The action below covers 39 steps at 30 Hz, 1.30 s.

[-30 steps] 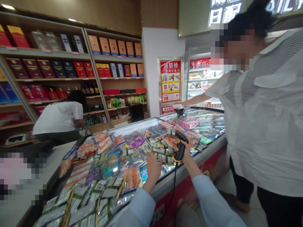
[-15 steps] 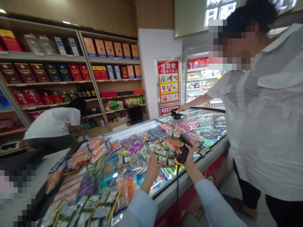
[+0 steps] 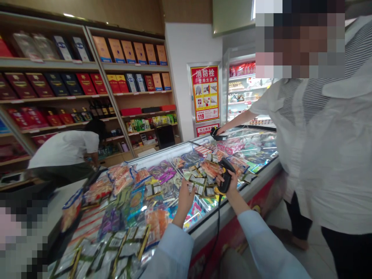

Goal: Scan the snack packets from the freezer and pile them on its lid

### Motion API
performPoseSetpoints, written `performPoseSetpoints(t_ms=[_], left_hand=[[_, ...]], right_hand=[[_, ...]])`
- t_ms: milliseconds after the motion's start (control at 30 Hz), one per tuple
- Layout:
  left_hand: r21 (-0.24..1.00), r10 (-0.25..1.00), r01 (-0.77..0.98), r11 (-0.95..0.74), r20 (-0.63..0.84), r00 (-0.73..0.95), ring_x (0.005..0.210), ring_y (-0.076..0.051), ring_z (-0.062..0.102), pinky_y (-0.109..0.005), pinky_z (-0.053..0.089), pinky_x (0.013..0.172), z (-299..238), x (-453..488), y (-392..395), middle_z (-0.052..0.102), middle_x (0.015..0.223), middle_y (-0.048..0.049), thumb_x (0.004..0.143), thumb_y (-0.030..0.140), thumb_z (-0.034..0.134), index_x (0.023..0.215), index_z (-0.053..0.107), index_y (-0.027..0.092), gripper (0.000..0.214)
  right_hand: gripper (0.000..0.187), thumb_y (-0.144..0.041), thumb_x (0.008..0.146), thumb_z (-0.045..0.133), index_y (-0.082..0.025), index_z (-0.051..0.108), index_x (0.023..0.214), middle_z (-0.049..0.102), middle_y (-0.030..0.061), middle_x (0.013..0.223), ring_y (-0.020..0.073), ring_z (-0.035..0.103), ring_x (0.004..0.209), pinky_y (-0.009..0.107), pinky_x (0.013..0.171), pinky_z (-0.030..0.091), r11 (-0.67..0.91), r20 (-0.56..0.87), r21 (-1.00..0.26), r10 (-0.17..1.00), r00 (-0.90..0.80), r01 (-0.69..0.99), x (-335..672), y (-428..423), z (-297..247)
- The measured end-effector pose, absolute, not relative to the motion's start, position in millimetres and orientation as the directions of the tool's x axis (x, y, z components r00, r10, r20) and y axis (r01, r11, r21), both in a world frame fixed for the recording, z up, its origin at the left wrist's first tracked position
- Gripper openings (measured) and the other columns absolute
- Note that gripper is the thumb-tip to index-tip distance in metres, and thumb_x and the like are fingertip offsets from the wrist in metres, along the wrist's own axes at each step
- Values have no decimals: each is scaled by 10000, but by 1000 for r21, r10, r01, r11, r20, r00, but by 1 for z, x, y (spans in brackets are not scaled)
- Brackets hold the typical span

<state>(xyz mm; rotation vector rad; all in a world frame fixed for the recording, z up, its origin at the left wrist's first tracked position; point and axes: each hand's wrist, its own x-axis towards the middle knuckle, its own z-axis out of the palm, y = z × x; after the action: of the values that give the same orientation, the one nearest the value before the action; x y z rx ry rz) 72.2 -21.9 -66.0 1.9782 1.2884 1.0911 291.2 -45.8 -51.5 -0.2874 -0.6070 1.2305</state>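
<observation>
My right hand point(image 3: 231, 184) is wrapped round a black handheld barcode scanner point(image 3: 225, 174) with yellow trim. Its cable point(image 3: 218, 217) hangs down over the freezer's near edge. Left of it, my left hand point(image 3: 185, 195) hovers over the goods, thumb and fingers apart, with nothing visible in it. Just beyond the fingertips lie silver-and-green packets point(image 3: 198, 185); whether they touch is unclear. A packet of reddish food point(image 3: 210, 169) lies beside the scanner. All these sit on a glass-topped chest freezer point(image 3: 200, 228).
More packets point(image 3: 107, 252) cover the freezer's near left end. At right a person in a white shirt point(image 3: 314, 155) reaches to a black device point(image 3: 217, 134) on the far rim. Another person point(image 3: 66, 149) bends by the shelves point(image 3: 58, 99) of boxes. A red-and-yellow poster point(image 3: 205, 93) hangs behind.
The view has shifted slightly. My left hand has turned a little more upright, its thumb closer to the fingers. The scanner stays in my right hand. The person at right has leaned nearer.
</observation>
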Motion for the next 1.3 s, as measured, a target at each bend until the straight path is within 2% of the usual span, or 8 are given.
performPoseSetpoints(t_ms=[200, 367, 567, 833, 967, 1100, 1200, 1300], left_hand=[[800, 916, 447, -399, 364, 167, 1218, -220, 524, -393, 350, 1064, -56, 68, -30, 596, 1231, -139, 859, 147, 389, 1208, 531, 159, 377], [797, 894, 410, -443, 427, 136, 1264, -245, 486, -413, 322, 1092, -10, 48, -49, 570, 1296, -150, 863, 167, 422, 1324, 454, 148, 463], [701, 796, 423, -574, 598, 89, 1275, -222, 467, -393, 298, 1105, 51, -20, -69, 584, 1257, -119, 876, 168, 433, 1182, 531, 158, 322], [671, 777, 571, -472, 623, -90, 1214, -215, 505, -373, 341, 1057, 54, -153, -74, 591, 1230, -117, 854, 173, 436, 1062, 544, 162, 234], [724, 886, 601, -339, 461, -56, 1101, -199, 568, -340, 394, 998, 37, -228, -66, 634, 1144, -96, 833, 226, 473, 1047, 568, 175, 239], [766, 981, 634, -103, 182, -61, 918, -198, 600, -301, 453, 884, 18, -293, -62, 682, 885, -47, 682, 297, 641, 811, 627, 197, 164], [773, 986, 634, -24, 124, -114, 788, -182, 584, -279, 472, 772, 0, -321, -62, 647, 722, -17, 615, 355, 679, 673, 598, 197, 187], [779, 991, 626, 33, 54, -121, 670, -160, 554, -254, 451, 646, -16, -334, -62, 608, 631, 4, 602, 431, 680, 674, 600, 186, 267]], right_hand=[[281, -470, 658, 601, -227, 472, 717, 334, -78, 482, 104, 358, 374, 232, 358, 377, 321, 260, -527, 943, 210, -787, 283, -59, -41], [225, -407, 660, 585, -219, 488, 736, 387, -56, 566, 86, 343, 407, 220, 375, 365, 304, 300, -503, 939, 167, -809, 274, -71, -25], [172, -380, 709, 542, -222, 484, 745, 412, -38, 636, 81, 312, 417, 230, 383, 369, 266, 404, -502, 913, 49, -823, 227, -68, 12], [165, -359, 712, 540, -203, 494, 739, 431, -29, 701, 55, 277, 396, 220, 356, 351, 122, 436, -553, 886, -161, -824, 108, -52, 34], [174, -362, 718, 546, -197, 501, 754, 460, -25, 701, 56, 309, 391, 218, 352, 345, 16, 419, -579, 863, -281, -815, 56, -33, 22], [190, -372, 715, 570, -189, 528, 746, 507, -13, 665, 72, 346, 388, 230, 348, 343, -98, 339, -660, 846, -412, -745, 12, -19, 3], [203, -374, 708, 595, -176, 555, 732, 518, -7, 612, 85, 387, 395, 226, 359, 350, -176, 269, -731, 813, -516, -659, -12, -12, -14], [214, -379, 722, 595, -167, 568, 725, 529, 2, 593, 90, 411, 401, 226, 392, 375, -238, 228, -761, 773, -591, -604, -24, -8, -26]])
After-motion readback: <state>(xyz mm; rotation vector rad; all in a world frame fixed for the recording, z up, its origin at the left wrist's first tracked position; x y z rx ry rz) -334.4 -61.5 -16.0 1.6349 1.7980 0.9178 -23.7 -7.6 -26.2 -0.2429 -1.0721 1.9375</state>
